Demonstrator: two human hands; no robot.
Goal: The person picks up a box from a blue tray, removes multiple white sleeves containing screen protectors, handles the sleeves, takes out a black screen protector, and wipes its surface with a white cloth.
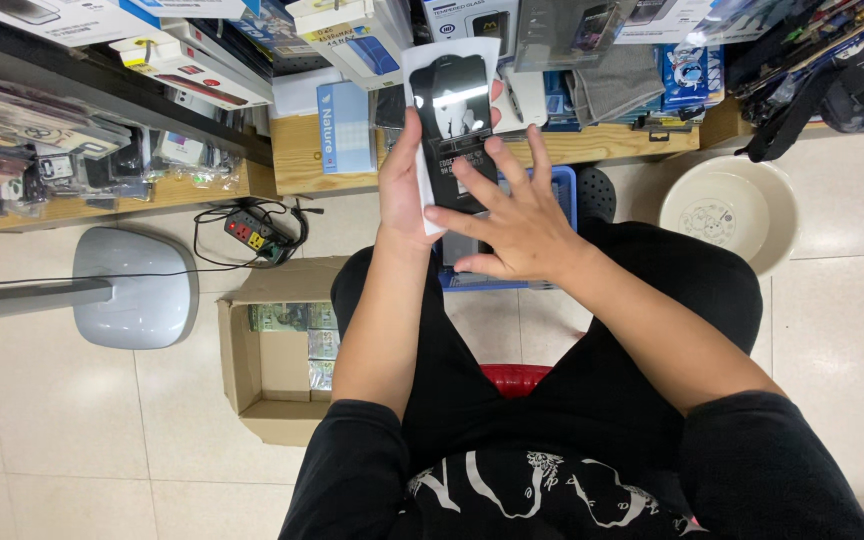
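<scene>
Above the blue basket (564,180), left hand (402,185) grips a flat screen-protector pack (450,110); open right hand (512,215) rests on it, seemingly unopened.

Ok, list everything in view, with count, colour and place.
packet: one, white with black front, held up in front of the shelf
basket: one, blue, on the floor behind the hands
cardboard box: one, brown, open, floor at left
power strip: one, dark, floor under the shelf
basin: one, cream, floor at right
stool: one, red, under the person
shelf: one, wooden, top, stacked with boxes
left hand: grips the packet's edge
right hand: open, fingers spread on the packet
</scene>
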